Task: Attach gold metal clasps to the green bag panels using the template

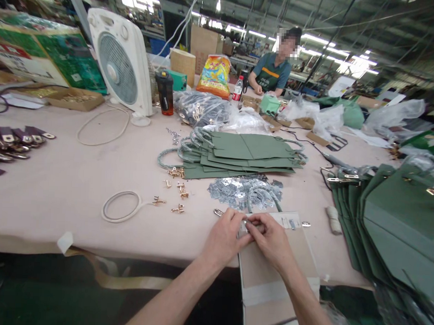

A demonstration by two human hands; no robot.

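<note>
A bag panel (270, 270) with its pale beige inner side up lies in front of me and hangs over the table edge. My left hand (228, 236) is closed at its top left corner, thumb and fingers pinched around a small silvery metal piece (243, 226). My right hand (269, 239) is closed against the same piece, fingertips touching the left ones. The fingers partly hide it. Another small metal plate (292, 224) sits at the panel's top edge. A metal clasp (218, 212) shows left of the panel, and another clasp (306, 224) at its right.
Beyond my hands lies a heap of silver metal plates (233, 191), behind it stacked green bag panels (253, 147) with handles. Gold fittings (178, 208) and a white tape roll (121, 206) lie left. Green bag pieces (397, 223) stand right. A fan (117, 62) and a co-worker (273, 71) are farther back.
</note>
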